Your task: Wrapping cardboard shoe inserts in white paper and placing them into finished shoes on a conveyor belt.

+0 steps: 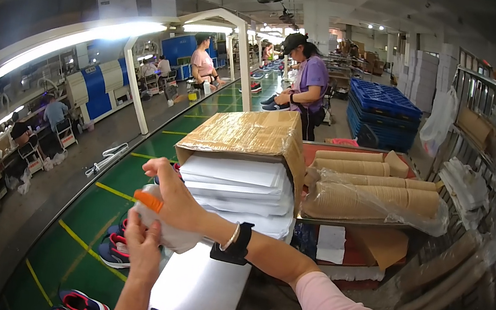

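Both of my hands are closed on a pale, crumpled wad (179, 239) that looks like white paper, held over the left edge of a shiny metal work surface (197, 290). My left hand (143, 245) grips it from below, thumb and fingers bent. From above, my right hand (172, 201) wraps it, with the fingertips curled away. An orange strip (148, 200) shows between the hands; I cannot tell what it belongs to. Just beyond, an open cardboard box (245, 132) lies on its side, full of stacked white paper sheets (234, 182).
Dark blue and red sneakers (82, 307) sit on the green conveyor belt (93, 211) to the left. Brown moulded paper inserts (351, 197) in plastic lie at the right. Blue crates (384, 108) are stacked farther back. A co-worker in purple (312, 77) stands along the belt.
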Action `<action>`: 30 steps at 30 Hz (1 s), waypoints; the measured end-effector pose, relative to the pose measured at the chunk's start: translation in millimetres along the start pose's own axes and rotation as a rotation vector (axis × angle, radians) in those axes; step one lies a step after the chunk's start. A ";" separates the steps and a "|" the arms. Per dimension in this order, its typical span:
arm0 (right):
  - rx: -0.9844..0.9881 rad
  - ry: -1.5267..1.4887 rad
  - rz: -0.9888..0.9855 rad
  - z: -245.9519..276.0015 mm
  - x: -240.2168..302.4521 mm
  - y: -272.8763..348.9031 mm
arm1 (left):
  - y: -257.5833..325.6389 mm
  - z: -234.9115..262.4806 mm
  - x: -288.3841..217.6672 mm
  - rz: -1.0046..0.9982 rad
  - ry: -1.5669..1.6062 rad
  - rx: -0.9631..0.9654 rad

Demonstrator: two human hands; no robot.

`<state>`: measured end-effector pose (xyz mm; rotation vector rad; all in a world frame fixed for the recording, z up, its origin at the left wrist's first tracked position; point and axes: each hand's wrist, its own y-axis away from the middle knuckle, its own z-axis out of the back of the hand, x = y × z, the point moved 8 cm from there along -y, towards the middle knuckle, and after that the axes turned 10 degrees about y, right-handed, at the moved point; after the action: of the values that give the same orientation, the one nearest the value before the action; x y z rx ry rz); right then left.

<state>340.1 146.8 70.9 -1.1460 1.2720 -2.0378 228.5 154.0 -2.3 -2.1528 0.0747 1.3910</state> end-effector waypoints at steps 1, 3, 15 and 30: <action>0.061 0.161 0.039 -1.0 7.5 7.9 | -2.2 13.7 -4.3 -0.006 -0.052 -0.062; 0.115 0.336 0.072 -3.3 15.0 22.3 | -3.9 28.9 -31.1 0.001 -0.069 -0.210; 0.140 0.217 -0.023 -83.2 20.6 42.0 | 19.4 108.3 -68.4 -0.063 0.086 -0.328; 0.706 0.049 -0.262 -223.8 -16.6 87.1 | 122.1 367.8 -87.3 0.774 -0.918 -0.308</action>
<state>157.4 229.5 -62.3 -0.9453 0.3455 -2.4170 -155.1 209.2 -89.5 -1.5114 0.3833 2.8671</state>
